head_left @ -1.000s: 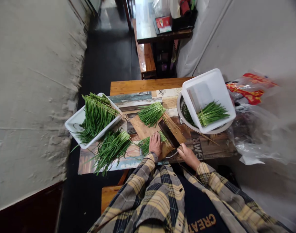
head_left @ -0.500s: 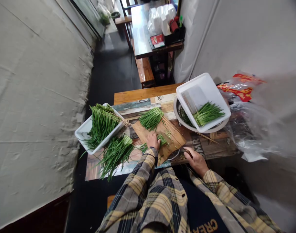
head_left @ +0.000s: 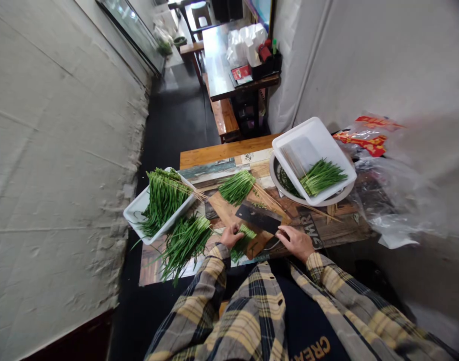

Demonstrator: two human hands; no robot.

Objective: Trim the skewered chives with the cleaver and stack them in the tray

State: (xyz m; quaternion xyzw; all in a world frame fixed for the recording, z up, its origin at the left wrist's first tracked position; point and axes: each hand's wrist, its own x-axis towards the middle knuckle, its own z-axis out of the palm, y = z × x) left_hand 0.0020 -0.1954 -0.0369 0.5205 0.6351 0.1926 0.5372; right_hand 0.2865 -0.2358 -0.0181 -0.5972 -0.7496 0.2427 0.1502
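- The near chive bunch point(head_left: 242, 245) lies over the near-left edge of the cutting board point(head_left: 222, 206), pale cut ends toward the right; part of it is covered by a hand, and its leaf tips run off the board
- The left hand point(head_left: 229, 236) is at the left side of that bunch, fingers curled in narrow; I cannot tell whether they pinch any stems
- The right hand point(head_left: 296, 242) grips the cleaver point(head_left: 256, 215) at its near-right end, the fingers hiding the handle; the dark blade slants across the board, and whether it rests there or is held just above is unclear
- Small green bits show beyond the blade, too tiny to make out singly
- The far chive bunch point(head_left: 237, 187) sits at the board's far edge, with thin sticks point(head_left: 269, 196) reaching out to its right
- On the left of the desk point(head_left: 150, 268) are a loose chive pile point(head_left: 186, 245) and a white tray point(head_left: 137, 208) of skewered chives point(head_left: 162, 203)
- On the right a tilted white container point(head_left: 315, 141) with more chives point(head_left: 323, 176) covers much of a round basin point(head_left: 346, 195)
- Beyond it, the contents of the clear plastic bags point(head_left: 398, 200) are indistinct
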